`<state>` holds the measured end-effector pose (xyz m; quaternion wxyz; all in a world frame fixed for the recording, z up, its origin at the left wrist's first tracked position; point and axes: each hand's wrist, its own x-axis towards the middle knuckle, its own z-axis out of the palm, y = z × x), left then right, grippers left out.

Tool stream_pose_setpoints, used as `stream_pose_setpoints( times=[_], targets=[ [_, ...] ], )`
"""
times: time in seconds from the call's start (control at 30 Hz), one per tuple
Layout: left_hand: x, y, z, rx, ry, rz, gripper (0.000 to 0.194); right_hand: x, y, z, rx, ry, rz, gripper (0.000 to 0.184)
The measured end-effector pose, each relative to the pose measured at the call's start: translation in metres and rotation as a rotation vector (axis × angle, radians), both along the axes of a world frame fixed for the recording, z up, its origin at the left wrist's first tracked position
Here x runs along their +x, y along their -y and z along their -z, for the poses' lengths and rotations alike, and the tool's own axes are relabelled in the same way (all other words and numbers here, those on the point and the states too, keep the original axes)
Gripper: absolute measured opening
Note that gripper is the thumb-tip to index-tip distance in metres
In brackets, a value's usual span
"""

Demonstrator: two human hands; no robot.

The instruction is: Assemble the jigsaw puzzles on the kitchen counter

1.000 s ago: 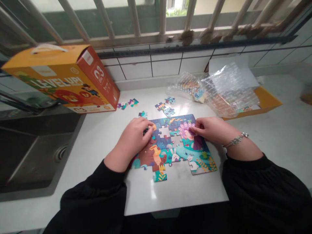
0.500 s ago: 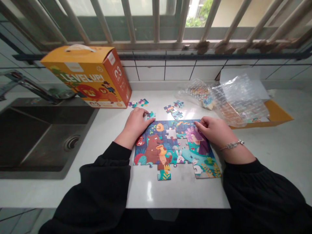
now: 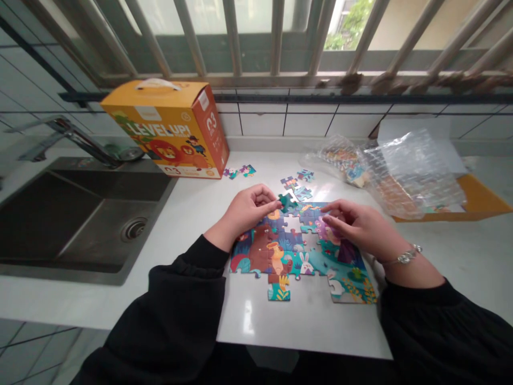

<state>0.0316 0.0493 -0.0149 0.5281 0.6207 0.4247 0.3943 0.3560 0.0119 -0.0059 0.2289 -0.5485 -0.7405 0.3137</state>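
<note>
A partly joined jigsaw puzzle (image 3: pixel 260 251) with a bear, rabbits and a peacock lies on the white counter, with gaps in its middle and along its near edge. My left hand (image 3: pixel 256 208) pinches a teal puzzle piece (image 3: pixel 287 202) above the puzzle's far edge. Over the far right part of the puzzle is my right hand (image 3: pixel 352 222), its thumb and fingers apart and nothing between them. Beyond the puzzle lie several loose pieces (image 3: pixel 302 192), and two more loose pieces (image 3: pixel 247 170) rest near the orange box.
An orange carton (image 3: pixel 172 128) with a handle stands at the back left, beside a dark sink (image 3: pixel 92 214) with a tap (image 3: pixel 76 139). At the back right, clear plastic packaging (image 3: pixel 412 176) lies over an open yellow box (image 3: pixel 487 198). Window bars rise behind the counter.
My left hand has picked up the teal piece from beside the puzzle and carried it right, over the far edge. My right hand has loosened from the puzzle's corner. The view has shifted left.
</note>
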Motion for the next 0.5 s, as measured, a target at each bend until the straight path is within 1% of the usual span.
stream_pose_setpoints(
  times=[0.07,0.13,0.2,0.27,0.33,0.4,0.43,0.5],
  targets=[
    [0.012,0.014,-0.006,-0.004,-0.007,0.088,0.035,-0.009,0.005,-0.002,-0.095,-0.097,-0.12,0.051],
    [0.024,0.028,-0.01,0.029,-0.053,0.146,0.03,-0.016,0.009,-0.002,-0.121,-0.13,-0.193,0.043],
    [0.032,0.038,-0.012,0.091,-0.131,0.186,0.024,-0.021,0.011,-0.001,-0.09,-0.119,-0.22,0.037],
    [0.032,0.039,-0.012,0.182,-0.235,0.18,0.019,-0.022,0.012,0.0,-0.042,-0.077,-0.198,0.039],
    [0.024,0.031,-0.009,0.314,-0.384,0.087,0.019,-0.02,0.01,0.0,-0.007,-0.018,-0.138,0.04],
    [0.009,0.014,-0.003,0.457,-0.588,-0.094,0.02,-0.018,0.008,0.0,0.017,0.041,-0.078,0.042],
    [0.0,0.003,0.001,0.504,-0.702,-0.193,0.022,-0.017,0.007,-0.001,0.023,0.065,-0.054,0.043],
    [-0.018,-0.018,0.009,0.508,-0.901,-0.352,0.034,-0.015,0.005,-0.002,0.028,0.094,-0.017,0.043]
  ],
)
